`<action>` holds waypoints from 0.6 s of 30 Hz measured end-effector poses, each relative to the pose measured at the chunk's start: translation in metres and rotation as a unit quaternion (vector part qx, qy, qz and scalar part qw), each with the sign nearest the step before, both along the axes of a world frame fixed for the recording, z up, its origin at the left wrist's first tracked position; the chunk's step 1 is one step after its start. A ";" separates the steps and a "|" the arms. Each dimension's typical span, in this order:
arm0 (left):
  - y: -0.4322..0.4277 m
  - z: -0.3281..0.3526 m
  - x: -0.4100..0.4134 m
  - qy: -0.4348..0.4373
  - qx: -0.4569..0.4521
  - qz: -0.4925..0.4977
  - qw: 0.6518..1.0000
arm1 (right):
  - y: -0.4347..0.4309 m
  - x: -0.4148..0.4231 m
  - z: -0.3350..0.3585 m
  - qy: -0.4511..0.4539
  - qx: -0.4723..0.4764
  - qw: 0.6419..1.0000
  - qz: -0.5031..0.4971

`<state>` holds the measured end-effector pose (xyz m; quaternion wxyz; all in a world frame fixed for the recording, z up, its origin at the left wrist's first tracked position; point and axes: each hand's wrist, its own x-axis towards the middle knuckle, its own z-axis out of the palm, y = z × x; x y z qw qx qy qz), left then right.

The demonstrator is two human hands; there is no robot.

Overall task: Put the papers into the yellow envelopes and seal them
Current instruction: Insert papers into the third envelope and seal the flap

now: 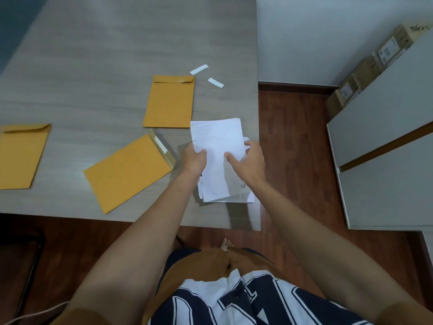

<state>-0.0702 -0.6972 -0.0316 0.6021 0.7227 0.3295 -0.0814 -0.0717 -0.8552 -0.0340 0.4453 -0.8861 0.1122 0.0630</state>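
A stack of white papers (218, 137) lies near the table's right edge. My left hand (194, 158) pinches the left edge of the top sheets. My right hand (248, 160) rests on them with fingers spread, thumb on the sheet and fingers at its right edge. Three yellow envelopes lie on the table. One (128, 172) sits just left of my left hand with its flap open and a white adhesive strip showing. Another (169, 102) lies behind the papers with its flap folded down. The third (21, 156) is at the far left, flap folded down.
Two small white peel-off strips (199, 69) (215, 82) lie on the grey table (93, 55) behind the envelopes. The table's right edge runs just beside the papers. White cabinets (386, 137) and cardboard boxes (351, 90) stand to the right across a wooden floor.
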 end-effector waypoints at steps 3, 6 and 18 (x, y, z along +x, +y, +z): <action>0.016 0.011 0.005 -0.026 -0.042 0.032 0.998 | 0.022 0.012 0.011 -0.021 0.029 0.999 -0.001; 0.038 0.019 0.010 -0.047 -0.055 0.042 0.997 | 0.046 0.024 0.022 -0.027 0.053 0.998 0.008; 0.166 0.050 0.031 -0.103 -0.102 0.129 0.981 | 0.150 0.056 0.058 0.059 0.157 0.984 0.055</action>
